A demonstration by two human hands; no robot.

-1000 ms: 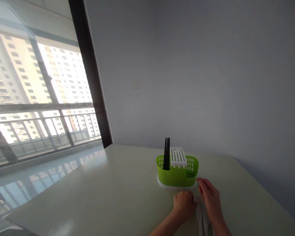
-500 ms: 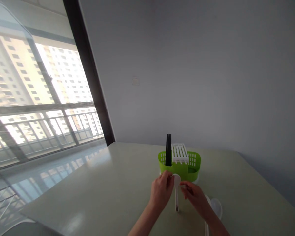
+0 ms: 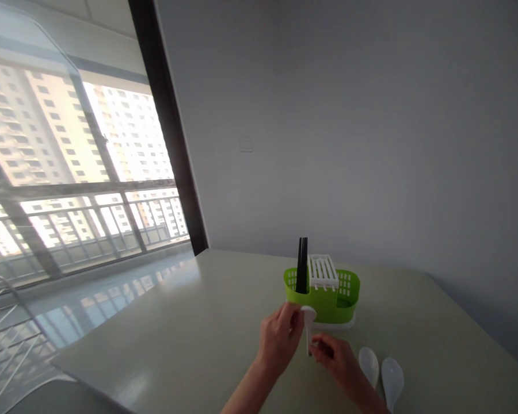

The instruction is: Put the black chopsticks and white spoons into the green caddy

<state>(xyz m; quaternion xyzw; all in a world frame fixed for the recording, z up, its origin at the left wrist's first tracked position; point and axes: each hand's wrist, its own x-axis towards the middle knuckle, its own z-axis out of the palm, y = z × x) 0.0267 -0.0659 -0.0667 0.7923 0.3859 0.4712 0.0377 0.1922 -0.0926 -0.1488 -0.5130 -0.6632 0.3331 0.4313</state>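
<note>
Spoon in both half-closed hands

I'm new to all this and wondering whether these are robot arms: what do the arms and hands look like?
They are a person's. The left hand and right hand are ungloved, with five-fingered human shapes. The visible left forearm and right forearm are bare, with no sleeves, cables or watch showing. Finer details are too small to tell.
</note>
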